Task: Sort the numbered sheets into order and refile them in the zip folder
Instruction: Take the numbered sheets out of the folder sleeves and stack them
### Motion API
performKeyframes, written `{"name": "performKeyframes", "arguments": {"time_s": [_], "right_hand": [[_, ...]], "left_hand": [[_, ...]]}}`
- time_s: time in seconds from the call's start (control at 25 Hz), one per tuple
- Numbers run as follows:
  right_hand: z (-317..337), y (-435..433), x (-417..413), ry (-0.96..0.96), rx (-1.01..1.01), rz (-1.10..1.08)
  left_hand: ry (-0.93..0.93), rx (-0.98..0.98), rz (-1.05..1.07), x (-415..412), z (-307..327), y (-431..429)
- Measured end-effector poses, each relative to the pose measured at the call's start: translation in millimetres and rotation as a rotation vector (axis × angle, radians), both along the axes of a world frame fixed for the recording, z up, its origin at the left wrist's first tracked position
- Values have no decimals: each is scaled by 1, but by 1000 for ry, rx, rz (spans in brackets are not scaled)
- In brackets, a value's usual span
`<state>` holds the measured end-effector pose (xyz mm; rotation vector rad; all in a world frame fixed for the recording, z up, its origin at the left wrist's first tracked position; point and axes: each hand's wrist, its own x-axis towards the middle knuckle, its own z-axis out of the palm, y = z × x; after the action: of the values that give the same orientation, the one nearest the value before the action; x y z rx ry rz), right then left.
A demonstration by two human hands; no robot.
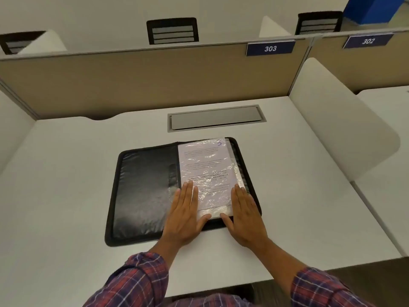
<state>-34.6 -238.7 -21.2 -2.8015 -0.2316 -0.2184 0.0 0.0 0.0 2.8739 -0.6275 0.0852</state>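
Observation:
A black zip folder [141, 191] lies open flat on the white desk, its empty padded cover on the left. On its right half sits a stack of clear plastic sleeves, the top sheet [205, 169] printed with text and marked with a blue handwritten 5 at its upper right corner. My left hand [184, 214] rests flat, fingers together, on the stack's lower left edge. My right hand [244, 214] lies flat on the lower right edge. Both thumbs touch the stack's bottom edge. Neither hand grips anything.
A grey cable hatch [215, 117] is set into the desk [66, 165] behind the folder. A tan partition [132, 83] with a blue 303 plate [270, 48] closes the back; a white divider [336, 120] stands at the right. Black chairs show beyond.

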Motion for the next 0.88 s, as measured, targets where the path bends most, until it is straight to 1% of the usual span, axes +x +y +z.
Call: {"name": "performKeyframes", "arguments": {"time_s": [0.08, 0.16, 0.2, 0.28, 0.44, 0.68, 0.76, 0.88], "right_hand": [[-2, 0, -4, 29, 26, -12], [-5, 0, -10, 74, 35, -38], [-8, 1, -12, 85, 60, -48], [-8, 2, -14, 113, 131, -77], [-6, 4, -19, 133, 274, -134], [-6, 8, -26, 137, 402, -183], [-3, 10, -28, 102, 408, -199], [0, 12, -32, -31, 298, -209]], "left_hand": [[82, 11, -70, -2, -6, 0], [183, 25, -116, -2, -12, -1], [206, 23, -120, -2, -15, -1], [224, -37, -115, 0, -16, -1], [235, -273, -116, 3, -13, 2], [229, -337, -117, 10, -4, 4], [242, -419, -77, 15, -1, 5], [319, -513, 19, 19, 9, 3]]}}
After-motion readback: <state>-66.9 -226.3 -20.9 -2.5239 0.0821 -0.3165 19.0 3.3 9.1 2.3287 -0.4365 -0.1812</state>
